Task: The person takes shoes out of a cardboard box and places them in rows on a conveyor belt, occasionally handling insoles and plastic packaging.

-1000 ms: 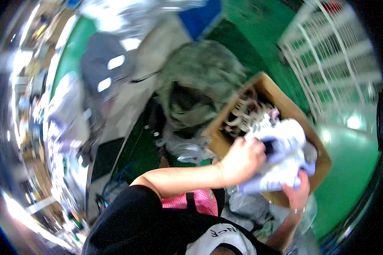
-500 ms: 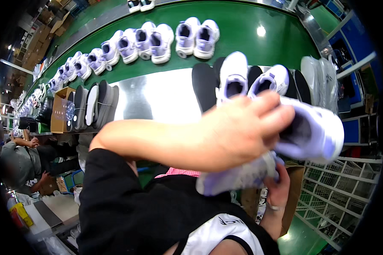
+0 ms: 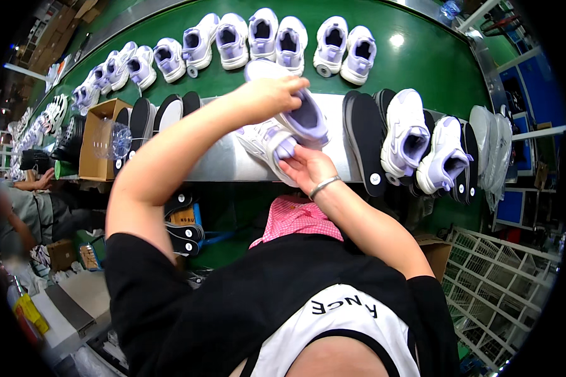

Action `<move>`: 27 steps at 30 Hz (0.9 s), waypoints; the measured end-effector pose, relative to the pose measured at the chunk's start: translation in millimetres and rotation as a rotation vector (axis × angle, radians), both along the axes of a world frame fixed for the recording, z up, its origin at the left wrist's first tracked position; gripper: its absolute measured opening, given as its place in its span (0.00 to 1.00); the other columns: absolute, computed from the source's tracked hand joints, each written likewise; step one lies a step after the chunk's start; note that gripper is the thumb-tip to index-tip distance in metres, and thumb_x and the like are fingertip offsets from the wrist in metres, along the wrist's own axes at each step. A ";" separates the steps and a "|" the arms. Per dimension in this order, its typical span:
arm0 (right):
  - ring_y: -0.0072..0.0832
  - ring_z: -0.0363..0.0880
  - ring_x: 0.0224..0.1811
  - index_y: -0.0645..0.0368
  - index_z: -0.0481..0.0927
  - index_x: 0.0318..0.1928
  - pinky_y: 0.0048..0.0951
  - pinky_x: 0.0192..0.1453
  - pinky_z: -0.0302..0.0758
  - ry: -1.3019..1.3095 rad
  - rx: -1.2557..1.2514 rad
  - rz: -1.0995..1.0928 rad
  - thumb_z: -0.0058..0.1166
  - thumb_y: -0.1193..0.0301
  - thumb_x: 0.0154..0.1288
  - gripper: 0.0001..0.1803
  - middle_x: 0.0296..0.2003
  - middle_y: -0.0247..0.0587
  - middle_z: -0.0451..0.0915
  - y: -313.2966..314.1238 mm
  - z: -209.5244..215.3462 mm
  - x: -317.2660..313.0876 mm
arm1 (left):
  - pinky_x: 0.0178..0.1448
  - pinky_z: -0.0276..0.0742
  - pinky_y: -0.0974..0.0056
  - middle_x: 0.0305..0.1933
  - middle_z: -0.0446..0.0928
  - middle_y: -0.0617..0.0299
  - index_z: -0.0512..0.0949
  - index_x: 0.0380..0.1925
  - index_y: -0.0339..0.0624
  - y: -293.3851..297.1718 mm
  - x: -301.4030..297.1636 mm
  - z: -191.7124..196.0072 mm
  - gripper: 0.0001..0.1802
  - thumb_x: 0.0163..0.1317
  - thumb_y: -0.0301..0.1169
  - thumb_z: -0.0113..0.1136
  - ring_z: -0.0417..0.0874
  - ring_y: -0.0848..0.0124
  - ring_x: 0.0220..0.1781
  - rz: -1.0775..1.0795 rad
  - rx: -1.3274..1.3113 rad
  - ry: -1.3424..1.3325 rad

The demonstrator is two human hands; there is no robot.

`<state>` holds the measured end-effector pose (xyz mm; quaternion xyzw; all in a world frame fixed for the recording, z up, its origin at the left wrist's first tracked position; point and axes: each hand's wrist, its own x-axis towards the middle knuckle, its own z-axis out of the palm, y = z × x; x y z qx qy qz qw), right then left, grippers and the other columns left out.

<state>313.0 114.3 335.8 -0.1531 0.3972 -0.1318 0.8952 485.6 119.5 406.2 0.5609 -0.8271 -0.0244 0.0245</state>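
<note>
My left hand (image 3: 271, 99) is closed over a white and lavender sneaker (image 3: 309, 118), its dark opening facing me. Just below it, my right hand (image 3: 309, 167), with a bangle at the wrist, grips a second sneaker (image 3: 258, 143) of the same kind by the heel. Both shoes are held close together over the metal strip (image 3: 217, 154) of the bench, partly overlapping. To their right, another white sneaker (image 3: 404, 129) and its mate (image 3: 442, 157) rest among black insoles (image 3: 363, 141).
A row of white and lavender sneakers (image 3: 233, 41) lines the green belt (image 3: 415, 69). On the left are stacked insoles (image 3: 143, 122) and a cardboard box (image 3: 97, 163) holding clear plastic. Plastic-wrapped soles (image 3: 493, 147) stand at the right, above a white wire rack (image 3: 497, 283). Another person (image 3: 31, 207) sits far left.
Both hands have carried the two sneakers from the right side to the left, over the metal strip. My view has turned, so the bench and shoe row sit differently.
</note>
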 end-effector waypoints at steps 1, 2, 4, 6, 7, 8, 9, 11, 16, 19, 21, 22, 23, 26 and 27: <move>0.36 0.70 0.44 0.66 0.66 0.41 0.39 0.50 0.68 -0.027 0.070 0.032 0.46 0.74 0.55 0.13 0.38 0.46 0.71 2.0 -6.7 9.4 | 0.49 0.70 0.65 0.54 0.61 0.55 0.73 0.30 0.42 1.9 0.6 -18.2 0.09 0.45 0.26 0.49 0.64 0.62 0.55 0.041 0.077 -0.005; 0.35 0.71 0.42 0.66 0.67 0.41 0.37 0.48 0.69 -0.054 0.040 0.129 0.46 0.74 0.55 0.12 0.38 0.46 0.71 4.3 -7.4 12.0 | 0.49 0.70 0.64 0.54 0.61 0.55 0.73 0.30 0.43 3.1 2.0 -37.3 0.10 0.45 0.27 0.50 0.64 0.62 0.55 0.081 0.147 -0.008; 0.33 0.73 0.40 0.66 0.67 0.40 0.34 0.42 0.72 -0.094 -0.016 0.309 0.45 0.73 0.56 0.12 0.37 0.47 0.72 2.4 -3.4 8.5 | 0.52 0.67 0.62 0.56 0.58 0.54 0.71 0.37 0.45 9.0 -3.6 -69.4 0.17 0.42 0.23 0.51 0.65 0.59 0.54 0.072 -0.054 0.118; 0.30 0.75 0.32 0.67 0.67 0.43 0.30 0.38 0.73 -0.006 -0.174 0.525 0.46 0.72 0.56 0.15 0.34 0.45 0.74 -11.0 21.1 -6.3 | 0.52 0.65 0.60 0.56 0.59 0.51 0.69 0.41 0.45 18.1 -16.3 -67.6 0.22 0.41 0.20 0.49 0.65 0.56 0.54 0.221 -0.234 0.296; 0.30 0.75 0.31 0.65 0.68 0.44 0.29 0.36 0.73 0.012 -0.472 0.551 0.46 0.72 0.56 0.15 0.34 0.44 0.74 -22.4 26.9 -13.0 | 0.53 0.64 0.60 0.55 0.60 0.49 0.68 0.45 0.44 27.1 -26.0 -55.7 0.25 0.42 0.18 0.49 0.66 0.55 0.53 0.419 -0.297 0.463; 0.30 0.75 0.30 0.62 0.69 0.44 0.27 0.34 0.72 0.028 -0.771 0.577 0.46 0.72 0.56 0.14 0.33 0.43 0.75 -34.5 30.1 -17.4 | 0.50 0.65 0.60 0.52 0.63 0.49 0.67 0.44 0.40 40.1 -33.8 -55.9 0.22 0.44 0.21 0.53 0.69 0.55 0.48 0.580 -0.457 0.609; 0.31 0.74 0.31 0.60 0.69 0.44 0.28 0.34 0.71 0.154 -1.261 0.570 0.47 0.72 0.55 0.15 0.35 0.43 0.74 -47.6 37.2 -15.7 | 0.49 0.64 0.58 0.50 0.64 0.49 0.67 0.43 0.40 57.5 -41.5 -56.7 0.22 0.44 0.26 0.55 0.68 0.54 0.48 0.678 -0.532 0.727; 0.35 0.73 0.36 0.56 0.71 0.44 0.31 0.38 0.70 0.276 -1.971 0.521 0.49 0.72 0.51 0.16 0.38 0.42 0.73 -76.3 31.7 -4.4 | 0.49 0.60 0.56 0.47 0.65 0.51 0.66 0.43 0.42 82.6 -63.6 -63.6 0.25 0.41 0.34 0.60 0.66 0.55 0.48 0.782 -0.600 0.760; 0.37 0.70 0.43 0.53 0.72 0.44 0.31 0.45 0.68 -0.083 -2.342 0.738 0.52 0.72 0.47 0.19 0.42 0.41 0.72 -114.8 -6.3 39.0 | 0.45 0.64 0.58 0.43 0.67 0.52 0.71 0.37 0.42 99.2 -75.0 -103.1 0.17 0.44 0.32 0.59 0.68 0.55 0.44 0.790 -0.549 0.466; 0.33 0.73 0.36 0.53 0.76 0.34 0.30 0.37 0.70 0.061 -2.286 0.929 0.51 0.68 0.50 0.09 0.32 0.37 0.75 -120.3 2.7 58.2 | 0.42 0.67 0.60 0.38 0.71 0.53 0.73 0.33 0.41 86.0 -56.7 -105.0 0.12 0.45 0.28 0.57 0.71 0.57 0.40 0.863 -0.633 0.543; 0.34 0.74 0.31 0.55 0.77 0.32 0.29 0.35 0.70 0.148 -2.151 1.003 0.49 0.64 0.52 0.10 0.27 0.40 0.76 -127.1 3.0 71.7 | 0.40 0.67 0.62 0.30 0.74 0.53 0.74 0.31 0.37 72.6 -38.9 -96.6 0.10 0.49 0.31 0.53 0.73 0.57 0.35 1.014 -0.572 0.751; 0.37 0.74 0.28 0.54 0.78 0.30 0.32 0.32 0.70 0.189 -2.000 1.041 0.49 0.61 0.51 0.12 0.25 0.39 0.77 -129.0 4.1 80.3 | 0.38 0.68 0.62 0.27 0.74 0.53 0.74 0.29 0.36 68.4 -27.9 -90.8 0.10 0.51 0.32 0.52 0.74 0.58 0.33 1.100 -0.522 0.825; 0.36 0.75 0.27 0.55 0.78 0.31 0.31 0.32 0.70 0.150 -1.904 1.094 0.49 0.61 0.51 0.12 0.25 0.40 0.77 -135.1 1.9 88.2 | 0.35 0.68 0.63 0.24 0.74 0.53 0.74 0.28 0.35 63.7 -16.4 -87.9 0.12 0.51 0.34 0.51 0.74 0.60 0.30 1.158 -0.451 0.951; 0.27 0.74 0.25 0.61 0.78 0.31 0.27 0.31 0.69 0.120 -1.704 1.159 0.50 0.61 0.52 0.15 0.24 0.40 0.77 -145.6 -2.5 108.7 | 0.28 0.67 0.67 0.19 0.73 0.55 0.75 0.26 0.34 55.4 14.8 -79.2 0.15 0.51 0.37 0.51 0.74 0.69 0.22 1.178 -0.339 1.096; 0.25 0.73 0.25 0.61 0.78 0.31 0.26 0.31 0.69 0.115 -1.649 1.182 0.50 0.62 0.52 0.15 0.23 0.38 0.77 -144.0 -0.8 114.2 | 0.28 0.67 0.67 0.18 0.73 0.55 0.75 0.26 0.34 55.8 24.6 -82.6 0.15 0.50 0.37 0.51 0.74 0.69 0.21 1.165 -0.312 1.133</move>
